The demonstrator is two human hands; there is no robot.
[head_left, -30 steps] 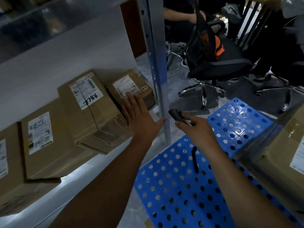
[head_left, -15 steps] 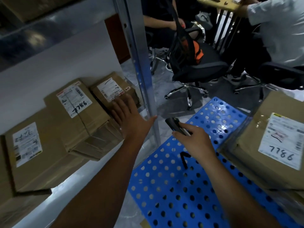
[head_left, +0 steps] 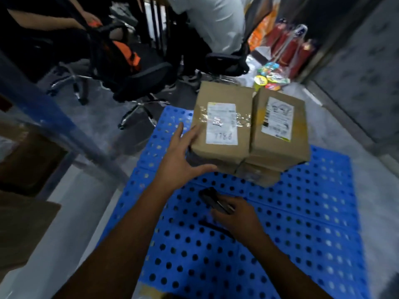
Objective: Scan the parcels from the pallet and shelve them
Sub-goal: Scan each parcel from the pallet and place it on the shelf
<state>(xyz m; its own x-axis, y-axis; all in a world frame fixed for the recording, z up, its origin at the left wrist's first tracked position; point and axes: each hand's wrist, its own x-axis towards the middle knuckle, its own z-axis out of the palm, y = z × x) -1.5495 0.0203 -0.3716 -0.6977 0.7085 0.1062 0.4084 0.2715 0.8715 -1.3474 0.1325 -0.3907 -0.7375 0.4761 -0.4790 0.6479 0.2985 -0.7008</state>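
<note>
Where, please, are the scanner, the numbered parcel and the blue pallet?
scanner point(head_left: 210, 198): head view, on its dark body.
numbered parcel point(head_left: 222, 124): head view, on its white label.
blue pallet point(head_left: 291, 234): head view, on a bare stretch of its perforated deck.

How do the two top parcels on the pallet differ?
The left parcel has a handwritten number on its label; the right parcel shows none. Clear tape crosses the left parcel's label; the right parcel's has a yellow-green edge. The left hand is at the left parcel, not the right parcel. Both are brown cardboard boxes.
</note>
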